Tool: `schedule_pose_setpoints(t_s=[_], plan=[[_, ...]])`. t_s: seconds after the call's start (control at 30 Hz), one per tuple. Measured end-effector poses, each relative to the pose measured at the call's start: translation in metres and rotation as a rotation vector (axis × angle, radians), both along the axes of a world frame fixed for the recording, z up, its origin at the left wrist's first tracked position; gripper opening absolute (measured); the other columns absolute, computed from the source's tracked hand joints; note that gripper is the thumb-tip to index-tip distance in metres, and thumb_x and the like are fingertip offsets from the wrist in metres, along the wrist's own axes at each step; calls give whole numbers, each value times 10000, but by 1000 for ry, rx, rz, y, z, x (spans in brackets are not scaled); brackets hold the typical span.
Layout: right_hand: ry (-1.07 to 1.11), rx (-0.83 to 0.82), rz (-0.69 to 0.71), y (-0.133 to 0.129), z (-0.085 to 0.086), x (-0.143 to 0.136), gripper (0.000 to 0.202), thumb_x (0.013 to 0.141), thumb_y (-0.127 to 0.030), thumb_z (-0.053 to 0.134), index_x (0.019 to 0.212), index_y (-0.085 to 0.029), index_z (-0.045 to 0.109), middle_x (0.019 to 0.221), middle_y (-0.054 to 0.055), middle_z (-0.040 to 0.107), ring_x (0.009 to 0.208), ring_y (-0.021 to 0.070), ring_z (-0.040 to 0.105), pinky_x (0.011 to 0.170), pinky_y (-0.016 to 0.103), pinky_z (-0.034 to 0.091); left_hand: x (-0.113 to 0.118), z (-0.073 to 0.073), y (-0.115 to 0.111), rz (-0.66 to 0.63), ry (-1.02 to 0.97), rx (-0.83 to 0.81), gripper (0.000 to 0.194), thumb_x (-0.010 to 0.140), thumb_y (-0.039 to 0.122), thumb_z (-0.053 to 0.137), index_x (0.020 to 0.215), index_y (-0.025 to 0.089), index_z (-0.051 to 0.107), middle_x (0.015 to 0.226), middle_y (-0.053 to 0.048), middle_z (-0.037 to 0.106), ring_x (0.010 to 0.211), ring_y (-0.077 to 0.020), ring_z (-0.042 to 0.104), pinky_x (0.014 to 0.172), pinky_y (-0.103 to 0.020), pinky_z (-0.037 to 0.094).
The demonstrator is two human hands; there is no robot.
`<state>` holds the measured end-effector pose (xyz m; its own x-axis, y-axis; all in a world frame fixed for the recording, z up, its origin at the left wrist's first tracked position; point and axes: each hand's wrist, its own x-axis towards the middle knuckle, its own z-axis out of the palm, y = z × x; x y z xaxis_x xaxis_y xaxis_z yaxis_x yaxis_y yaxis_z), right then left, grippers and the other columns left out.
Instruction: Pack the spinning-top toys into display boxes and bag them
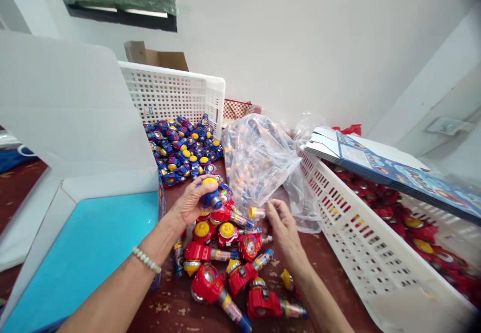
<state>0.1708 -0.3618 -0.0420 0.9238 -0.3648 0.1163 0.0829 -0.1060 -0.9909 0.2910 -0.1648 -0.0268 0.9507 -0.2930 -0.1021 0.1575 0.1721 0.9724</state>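
Observation:
My left hand (191, 200) is closed around a blue plastic toy (212, 198) with a round yellow top. Between the fingertips of my right hand (283, 221) is a small clear tube (257, 212) with a yellow end turned toward the blue toy; the two pieces are apart. Below both hands, several red toys (206, 279) with tubes fitted on them lie loose on the dark red table (176, 303). A red toy (287, 279) by my right forearm is partly hidden. Beyond my left hand is a pile of blue toys (184, 147).
An open white box (71, 192) with a light blue inside stands at left. A white crate (180, 90) is behind the pile. Clear plastic bags (259, 157) of tubes lie in the middle. At right, flattened printed boxes (383, 162) rest across a white crate (349, 227) of red toys.

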Motion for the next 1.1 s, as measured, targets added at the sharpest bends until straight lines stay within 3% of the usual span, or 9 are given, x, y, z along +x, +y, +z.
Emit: schedule_pose_setpoints(t_s=[0.3, 0.43, 0.6, 0.7, 0.77, 0.83, 0.9, 0.97, 1.1], plan=[[-173, -289, 114, 73, -9, -21, 269, 925, -379, 521, 1133, -221, 583, 1040, 41, 635, 926, 187, 590, 808, 294, 460, -63, 3, 5, 220, 121, -378, 462, 544, 312, 817, 893, 197, 537, 755, 37, 621, 586, -98, 582, 507, -200, 482], [-352, -542, 98, 79, -21, -24, 267, 926, -238, 525, 1190, -234, 564, 1095, 52, 621, 1008, 179, 575, 877, 296, 446, -73, 2, 9, 349, 55, -422, 463, 549, 287, 831, 903, 205, 545, 757, 49, 617, 592, -80, 563, 523, -174, 456], [-340, -568, 70, 85, -23, -32, 224, 933, -256, 511, 1136, -200, 589, 1045, 56, 654, 955, 174, 601, 848, 286, 455, -79, -4, 10, 415, -158, -306, 405, 609, 291, 804, 934, 219, 574, 780, 49, 605, 616, -87, 546, 562, -188, 457], [-187, -397, 114, 91, -13, -36, 237, 931, -348, 522, 1083, -190, 613, 1017, 50, 651, 935, 169, 591, 835, 279, 456, -81, -6, 10, 418, -287, -191, 337, 637, 285, 784, 904, 215, 591, 822, 35, 613, 662, -100, 556, 608, -198, 469], [14, -113, 191, 93, -8, -37, 291, 912, -460, 533, 975, -185, 606, 789, 6, 595, 685, 118, 540, 637, 229, 461, -81, -7, 10, 422, -335, -134, 309, 647, 280, 773, 895, 222, 598, 868, 28, 627, 689, -114, 578, 633, -210, 479], [275, 247, 324, 94, -6, -37, 379, 869, -573, 543, 884, -194, 543, 580, -73, 375, 448, 65, 281, 409, 172, 301, -79, -10, 11, 410, -295, -114, 326, 634, 284, 776, 901, 230, 596, 872, 25, 637, 662, -124, 588, 611, -222, 480], [455, 465, 432, 93, -5, -37, 431, 835, -639, 545, 898, -216, 487, 562, -106, 229, 433, 57, 87, 349, 161, 166, -76, -15, 13, 371, -225, -118, 346, 626, 297, 783, 902, 229, 585, 842, 23, 641, 622, -126, 581, 576, -226, 473], [420, 340, 437, 92, -5, -37, 432, 837, -623, 560, 1003, -230, 491, 613, -88, 329, 440, 62, 181, 379, 172, 262, -72, -20, 16, 360, -220, -118, 354, 628, 298, 789, 906, 226, 582, 842, 20, 641, 651, -130, 586, 592, -222, 474], [92, -240, 259, 97, -3, -32, 377, 851, -568, 576, 997, -220, 560, 854, 11, 531, 728, 133, 464, 653, 238, 411, -65, -28, 26, 402, -220, -131, 353, 635, 290, 794, 917, 234, 589, 864, 34, 629, 709, -117, 583, 640, -204, 475]])
